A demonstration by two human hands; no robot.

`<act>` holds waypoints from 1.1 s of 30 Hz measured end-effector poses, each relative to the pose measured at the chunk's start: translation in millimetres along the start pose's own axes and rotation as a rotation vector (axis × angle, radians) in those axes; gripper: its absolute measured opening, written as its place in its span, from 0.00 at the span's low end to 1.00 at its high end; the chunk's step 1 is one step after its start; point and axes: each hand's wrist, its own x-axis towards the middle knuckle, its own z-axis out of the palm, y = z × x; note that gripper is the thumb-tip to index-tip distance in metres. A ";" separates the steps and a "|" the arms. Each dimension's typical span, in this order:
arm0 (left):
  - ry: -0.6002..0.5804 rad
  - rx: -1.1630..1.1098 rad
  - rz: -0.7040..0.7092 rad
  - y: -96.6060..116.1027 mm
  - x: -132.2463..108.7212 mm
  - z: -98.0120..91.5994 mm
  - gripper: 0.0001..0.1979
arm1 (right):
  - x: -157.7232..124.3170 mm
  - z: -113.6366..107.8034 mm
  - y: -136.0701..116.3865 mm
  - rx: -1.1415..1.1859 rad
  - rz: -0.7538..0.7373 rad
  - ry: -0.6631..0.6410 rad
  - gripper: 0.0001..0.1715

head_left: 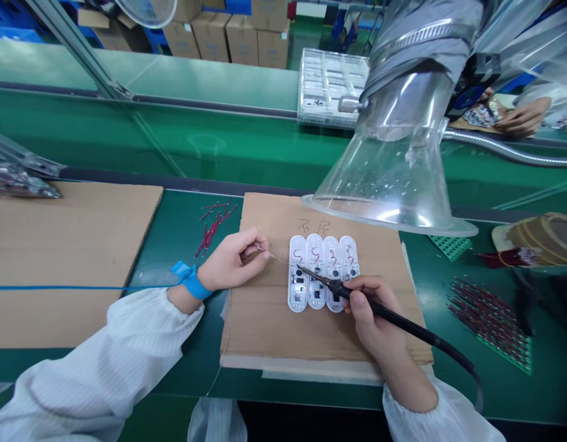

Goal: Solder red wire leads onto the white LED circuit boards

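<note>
My left hand (232, 261) is closed in a pinch on a thin solder wire (274, 256) that reaches toward the leftmost of several white oblong circuit boards (323, 270) lying side by side on a wooden board (274, 319). My right hand (373, 313) is wrapped round a black soldering iron (403, 322), held like a pen, with its tip resting on the left boards. A blue wrist strap (189, 279) sits on my left wrist, its blue cord running left.
A clear fume-extraction hood (394, 166) hangs just behind the boards. Short red wires (214, 224) lie left of the wooden board; more red wires on green mats (490, 319) lie right. A cardboard sheet (57, 258) is at left. Another person's hand (523, 116) works far right.
</note>
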 end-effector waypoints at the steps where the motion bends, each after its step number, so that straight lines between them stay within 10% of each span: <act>1: -0.002 -0.004 -0.001 0.0 0.0 0.0 0.07 | 0.0 0.0 0.1 -0.010 -0.004 -0.009 0.14; 16: 0.000 0.074 0.044 3.9 -1.0 -1.8 0.06 | 0.7 1.2 -4.3 -0.097 -0.058 -0.037 0.14; 25: -0.045 0.107 0.118 13.1 -8.6 2.4 0.07 | -29.9 -26.9 -7.9 0.120 -0.049 0.247 0.10; 33: -0.082 0.180 0.277 57.1 1.4 57.8 0.05 | -70.5 -75.5 7.1 0.174 0.028 0.425 0.10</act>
